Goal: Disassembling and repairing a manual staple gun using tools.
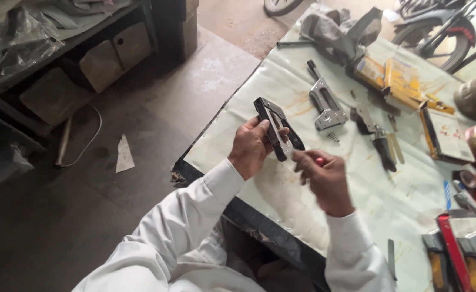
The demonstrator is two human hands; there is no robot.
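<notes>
While the left hand (251, 147) grips a black-and-silver staple gun (277, 130) tilted up above the counter (238, 130), the right hand (324, 178) closes around a small red-tipped tool (320, 161) at the gun's lower end, steadied for close work. A second staple gun (325, 104), pliers (378, 138) and yellow boxes (394, 78) lie within reach beyond.

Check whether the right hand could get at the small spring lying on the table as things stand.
Probably yes. The spring lies in the open on the table cover, just beyond the right hand, with nothing between; but that hand's grip is already on a red-tipped tool.
</notes>
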